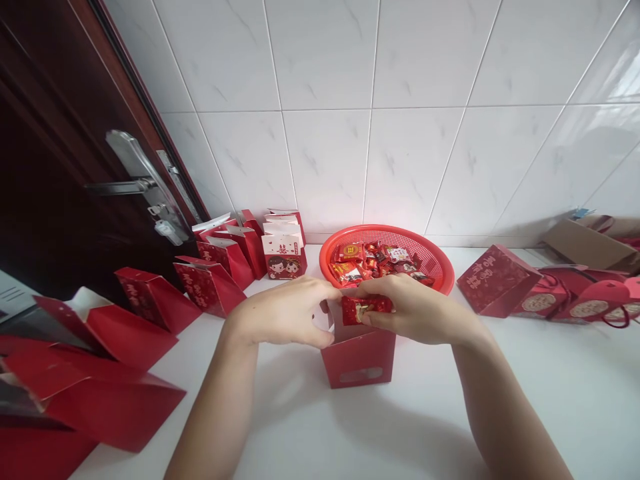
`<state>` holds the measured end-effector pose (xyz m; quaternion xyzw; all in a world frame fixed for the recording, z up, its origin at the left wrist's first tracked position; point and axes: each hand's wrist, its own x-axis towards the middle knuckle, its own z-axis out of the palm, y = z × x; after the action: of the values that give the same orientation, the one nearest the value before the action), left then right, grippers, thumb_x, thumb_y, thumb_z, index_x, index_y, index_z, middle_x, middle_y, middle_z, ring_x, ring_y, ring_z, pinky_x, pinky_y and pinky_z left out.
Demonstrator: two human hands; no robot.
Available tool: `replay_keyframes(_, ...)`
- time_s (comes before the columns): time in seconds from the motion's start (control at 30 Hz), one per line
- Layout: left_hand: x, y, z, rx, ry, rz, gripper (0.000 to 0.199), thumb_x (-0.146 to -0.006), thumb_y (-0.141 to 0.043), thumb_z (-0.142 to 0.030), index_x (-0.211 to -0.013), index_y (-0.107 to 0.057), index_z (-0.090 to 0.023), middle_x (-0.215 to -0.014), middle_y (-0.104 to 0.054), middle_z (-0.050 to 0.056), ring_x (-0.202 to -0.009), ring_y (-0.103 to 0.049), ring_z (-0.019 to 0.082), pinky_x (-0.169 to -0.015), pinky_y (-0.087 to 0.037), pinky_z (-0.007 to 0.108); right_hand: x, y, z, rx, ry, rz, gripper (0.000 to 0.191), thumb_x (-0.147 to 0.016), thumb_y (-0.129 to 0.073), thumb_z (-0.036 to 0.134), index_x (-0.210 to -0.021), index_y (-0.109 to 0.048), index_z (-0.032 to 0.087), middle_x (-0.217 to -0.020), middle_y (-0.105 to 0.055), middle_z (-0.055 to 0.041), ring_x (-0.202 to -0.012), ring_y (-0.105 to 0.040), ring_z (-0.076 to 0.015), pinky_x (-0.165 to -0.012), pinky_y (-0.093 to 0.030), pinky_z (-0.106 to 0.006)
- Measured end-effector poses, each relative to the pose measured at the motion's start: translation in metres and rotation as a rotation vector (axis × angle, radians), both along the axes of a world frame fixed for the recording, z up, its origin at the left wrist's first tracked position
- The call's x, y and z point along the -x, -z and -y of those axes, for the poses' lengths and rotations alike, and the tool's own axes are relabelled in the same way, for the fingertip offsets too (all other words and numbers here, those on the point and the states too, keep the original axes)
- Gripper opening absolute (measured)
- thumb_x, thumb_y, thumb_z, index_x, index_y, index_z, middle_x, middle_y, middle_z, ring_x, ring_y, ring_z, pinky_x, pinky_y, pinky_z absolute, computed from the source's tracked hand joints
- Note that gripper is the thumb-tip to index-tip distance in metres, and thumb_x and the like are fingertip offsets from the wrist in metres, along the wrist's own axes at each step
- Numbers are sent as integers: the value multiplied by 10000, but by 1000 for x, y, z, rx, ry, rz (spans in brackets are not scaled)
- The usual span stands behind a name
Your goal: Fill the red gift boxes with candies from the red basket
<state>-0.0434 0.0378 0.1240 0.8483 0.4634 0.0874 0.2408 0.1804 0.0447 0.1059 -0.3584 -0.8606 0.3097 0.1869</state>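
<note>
between right fingers point(386, 321): gold-printed red packet point(354, 309)

On the table point(425, 413), centred, an open box point(357, 357); just behind it, a basket point(445, 273) with candies point(353, 252) inside, near the wall point(325, 153). Left, rows of boxes point(155, 303), a door point(50, 167) beyond; right, further boxes point(495, 283), with a carton point(583, 243) behind.

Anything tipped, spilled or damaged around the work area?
The patterned red gift box at right looks tilted beside the boxes with round cream labels, though lens distortion may exaggerate it. No spill shows: wrapped sweets lie in the red basket.
</note>
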Motion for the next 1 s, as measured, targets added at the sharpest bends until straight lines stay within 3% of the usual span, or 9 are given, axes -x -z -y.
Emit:
replay_keyframes(0.27, 2, 0, -3, 63, 43, -38, 415, -651, -644, -261, -1051, -749, -287, -1085, -740, 19, -1047, -632, 245, -760, -479, 264, 5, -5, 8, -72, -84, 167, 424, -861, -476, 75, -1174, -710, 238, -645, -617, 29, -517, -485, -116, -519, -311, -267)
replay_keyframes(0.47, 1, -1, -5, 62, 86, -20, 373, -665, -626, -262, -1020, -742, -270, -1030, -741, 10, -989, -642, 226, -752, -468, 261, 7, -2, 9, -101, -76, 147, 415, -861, -471, 58, -1172, -683, 234, -825, -692, -10, -675, -578, -148, -595, -349, -269)
replay_keyframes(0.53, 1, -2, -6, 71, 117, -51, 332, -676, -623, -263, -990, -731, -255, -1010, -737, 6, -939, -644, 212, -744, -461, 262, 12, -1, 10, -142, -44, 158, 377, -852, -466, 35, -1092, -693, 216, -856, -693, -23, -709, -579, -150, -603, -335, -269)
replay_keyframes(0.67, 0, -4, -7, 66, 137, -113, 278, -688, -600, -243, -943, -711, -236, -969, -722, -2, -881, -629, 193, -723, -439, 265, 23, 1, 14, -194, -11, 287, 286, -839, -443, 9, -845, -670, 183, -775, -645, -10, -599, -479, -111, -561, -256, -276)
replay_keyframes(0.77, 0, -4, -5, 56, 113, -118, 273, -695, -605, -235, -947, -708, -242, -994, -722, -8, -918, -624, 196, -721, -430, 261, 26, 0, 15, -214, -5, 375, 255, -818, -452, 8, -775, -635, 180, -731, -606, 0, -553, -407, -99, -548, -217, -285)
replay_keyframes(1.0, -3, -3, -5, 71, 149, -90, 289, -744, -650, -313, -1009, -745, -252, -1025, -739, 2, -933, -658, 199, -731, -443, 247, 18, -2, 19, -190, -185, 384, 268, -942, -439, 88, -737, -586, 178, -710, -581, -3, -564, -425, -111, -542, -250, -290)
